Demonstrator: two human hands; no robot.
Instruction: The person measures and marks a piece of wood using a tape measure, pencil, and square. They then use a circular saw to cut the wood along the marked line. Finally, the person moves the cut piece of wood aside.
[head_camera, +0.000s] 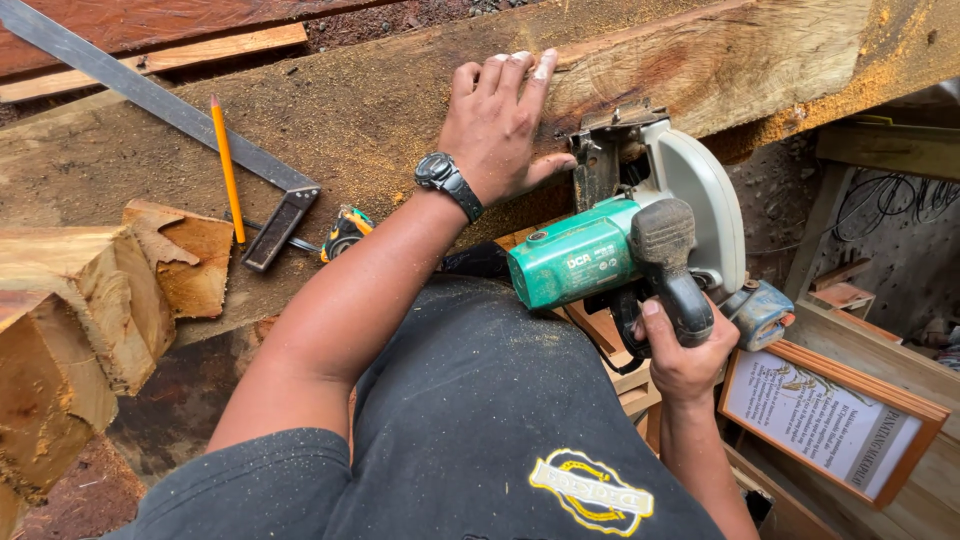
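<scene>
**Saw at plank edge, left hand flat on the wood**

Head view, only one camera:

- Right hand is wrapped tight around the black handle of the circular saw, fingers fully closed. Saw has a green motor body and a pale grey blade guard. Its front end sits against the near edge of the thick plank, just right of the left thumb. Blade itself is hidden by the guard, can't tell whether it's in the wood.
- Left hand lies palm down on the plank, fingers straight and together pointing away from the person, thumb out toward the saw. Holds nothing, just presses on the wood. Black wristwatch on that wrist.
- Plank runs across the whole frame, top dusted with sawdust, more of it piled near the right end.
- On the plank left of the hand: orange pencil lying roughly upright in frame, its lower part across the metal blade of a try square. The square's dark stock is near the plank's near edge. A small yellow and black tape measure sits just right of the stock.
- Far left: rough-cut wood block, split faces, close to the plank edge.
- Lower right, below the saw: framed sheet with printed text, wooden frame, leaning among timber offcuts.
- Person's dark shirt fills bottom centre, speckled with sawdust.
</scene>
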